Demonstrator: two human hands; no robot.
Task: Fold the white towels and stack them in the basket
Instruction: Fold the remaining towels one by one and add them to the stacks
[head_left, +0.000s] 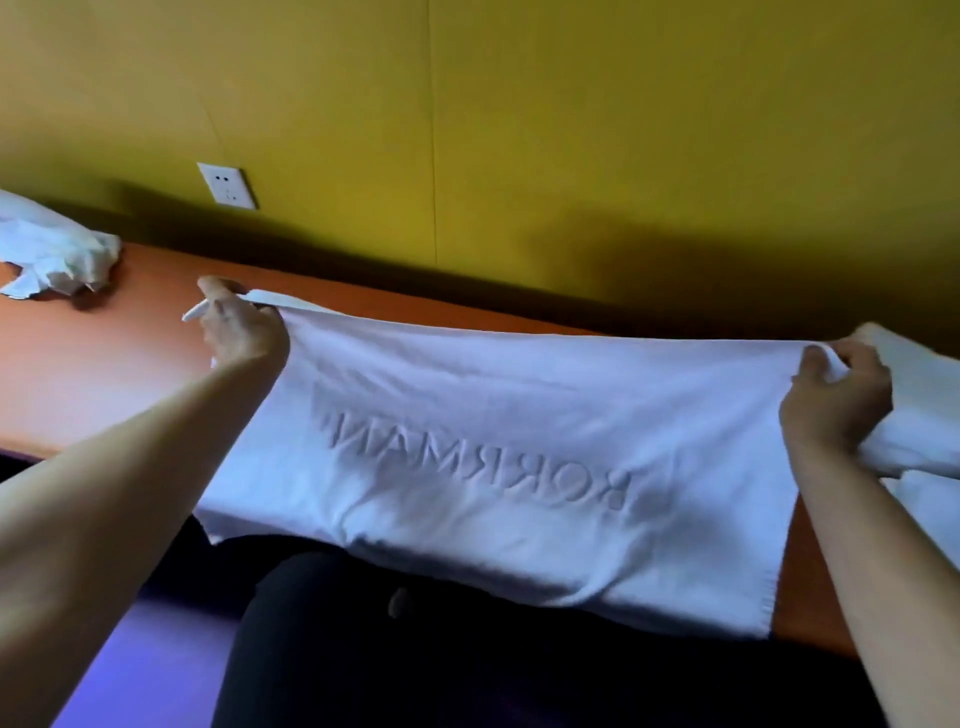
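Note:
A white towel (498, 441) with embossed mirrored lettering is stretched wide across the orange table (104, 358), its near edge hanging over the table's front onto my lap. My left hand (241, 325) pinches the towel's far left corner. My right hand (836, 400) grips the far right corner. Both hands hold the top edge taut, slightly above the tabletop. No basket is in view.
A crumpled white towel (52, 254) lies at the table's far left. More white cloth (924, 415) is bunched at the right edge, behind my right hand. A yellow wall with a white socket (227, 185) stands right behind the table. My dark trousers (415, 649) are below.

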